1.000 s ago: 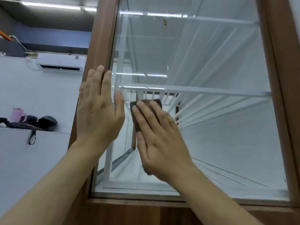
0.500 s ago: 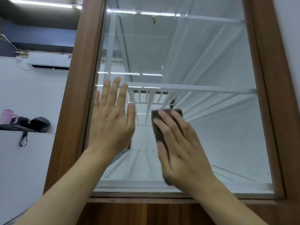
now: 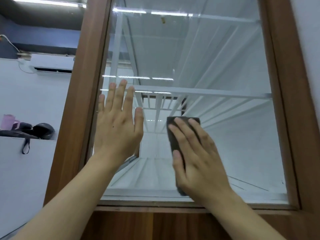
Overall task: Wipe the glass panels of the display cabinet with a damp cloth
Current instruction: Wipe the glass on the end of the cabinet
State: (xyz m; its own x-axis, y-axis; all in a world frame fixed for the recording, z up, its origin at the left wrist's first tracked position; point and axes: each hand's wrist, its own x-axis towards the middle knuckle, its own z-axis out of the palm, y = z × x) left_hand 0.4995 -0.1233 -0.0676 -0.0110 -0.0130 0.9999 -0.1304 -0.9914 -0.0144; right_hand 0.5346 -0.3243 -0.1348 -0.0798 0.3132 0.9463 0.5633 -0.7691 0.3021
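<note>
A large glass panel (image 3: 225, 70) fills a brown wooden cabinet frame (image 3: 81, 101), with white shelves showing behind it. My left hand (image 3: 117, 125) lies flat on the glass near the frame's left post, fingers straight and spread. My right hand (image 3: 195, 153) presses a folded dark brown cloth (image 3: 174, 134) against the lower middle of the glass, fingers straight over it. Most of the cloth is hidden under my palm; only its top and left edge show.
A small yellowish speck (image 3: 162, 20) marks the glass near the top. Left of the cabinet, a white ledge (image 3: 26, 153) carries a pink mug (image 3: 7, 121) and a dark bag (image 3: 41, 130). An air conditioner (image 3: 52, 64) hangs on the wall above.
My right hand has slid the cloth to the right across the glass. My left hand has moved off the frame post onto the glass.
</note>
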